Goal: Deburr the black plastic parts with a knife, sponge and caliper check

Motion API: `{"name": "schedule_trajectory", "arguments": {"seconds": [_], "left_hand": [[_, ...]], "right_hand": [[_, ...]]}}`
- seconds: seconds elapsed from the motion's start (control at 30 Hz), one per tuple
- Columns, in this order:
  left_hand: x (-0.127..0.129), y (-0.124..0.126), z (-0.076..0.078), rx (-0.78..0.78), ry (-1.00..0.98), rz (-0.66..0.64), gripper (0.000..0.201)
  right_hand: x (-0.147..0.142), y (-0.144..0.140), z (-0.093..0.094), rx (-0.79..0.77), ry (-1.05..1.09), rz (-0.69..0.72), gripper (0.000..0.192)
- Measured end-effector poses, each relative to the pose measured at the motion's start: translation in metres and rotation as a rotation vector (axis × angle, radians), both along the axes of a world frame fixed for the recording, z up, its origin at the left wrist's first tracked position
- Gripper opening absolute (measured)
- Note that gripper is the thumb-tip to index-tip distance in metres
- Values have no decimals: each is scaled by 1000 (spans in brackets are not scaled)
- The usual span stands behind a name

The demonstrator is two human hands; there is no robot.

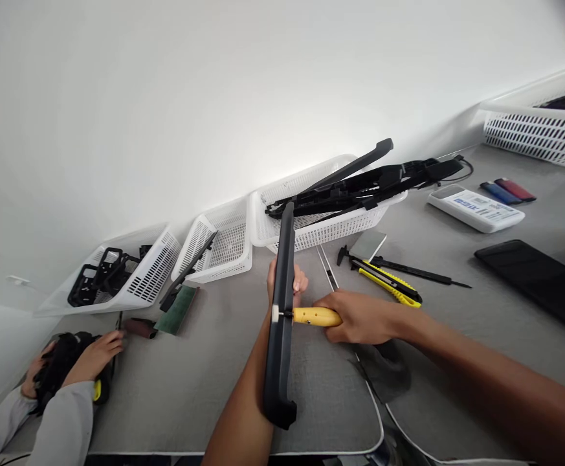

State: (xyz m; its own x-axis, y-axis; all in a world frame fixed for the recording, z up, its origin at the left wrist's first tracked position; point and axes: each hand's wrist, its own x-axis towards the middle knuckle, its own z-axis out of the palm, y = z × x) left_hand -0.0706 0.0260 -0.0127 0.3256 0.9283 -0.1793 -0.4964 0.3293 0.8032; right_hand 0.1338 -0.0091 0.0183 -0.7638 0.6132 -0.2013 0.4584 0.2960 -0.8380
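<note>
I see the left hand (287, 279) wrapped around a long black plastic bar (282, 323), fingers curled behind it near its upper part; the bar stands almost on end, tilted slightly, its hooked lower end hanging over the near edge of the grey table (204, 375). The right hand (360, 318) is closed around a yellow-handled tool (316, 316) — its thin metal tip meets the right edge of the bar about midway along its length. I can't tell what kind of tip it is.

Behind the hands sit 3 white baskets along the wall: the middle-right basket (331, 226) is heaped with more long black parts (360, 184), the small basket (221, 249) holds 1 leaning black strip, and the left basket (136, 285) holds chunkier black frames. A yellow utility knife (391, 281) lies just right of the right hand, beside a thin black rod (422, 274). Farther right are a white calculator-like device (476, 207) and a dark flat slab (539, 281).

At the far left a co-worker's hand (95, 356) — grey sleeve — rests on a black part (61, 362), well apart from my hands.
</note>
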Motion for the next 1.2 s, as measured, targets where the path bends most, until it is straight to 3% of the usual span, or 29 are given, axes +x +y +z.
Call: {"name": "schedule_trajectory", "arguments": {"seconds": [0.2,0.27,0.33,0.4,0.7,0.9,1.03,1.2], "left_hand": [[9,-1,-4,81,-8,128,30],[14,0,-5,110,-35,142,39],[17,1,-5,156,-79,141,56],[19,3,-4,199,-109,119,61],[18,3,-3,253,-177,99,53],[17,7,-6,298,-154,42,58],[17,4,-3,260,-134,92,56],[21,3,-3,226,-98,74,60]], "right_hand": [[-7,-11,1,-2,-33,71,19],[-7,-11,1,14,-33,81,20],[-6,-8,1,8,-26,74,20],[-3,-5,1,0,-18,43,18],[-5,-9,1,-16,-31,68,20],[-2,-5,4,-14,-46,-14,17],[-5,-9,4,13,-47,52,17],[-5,-9,8,-1,-57,-15,15]]}}
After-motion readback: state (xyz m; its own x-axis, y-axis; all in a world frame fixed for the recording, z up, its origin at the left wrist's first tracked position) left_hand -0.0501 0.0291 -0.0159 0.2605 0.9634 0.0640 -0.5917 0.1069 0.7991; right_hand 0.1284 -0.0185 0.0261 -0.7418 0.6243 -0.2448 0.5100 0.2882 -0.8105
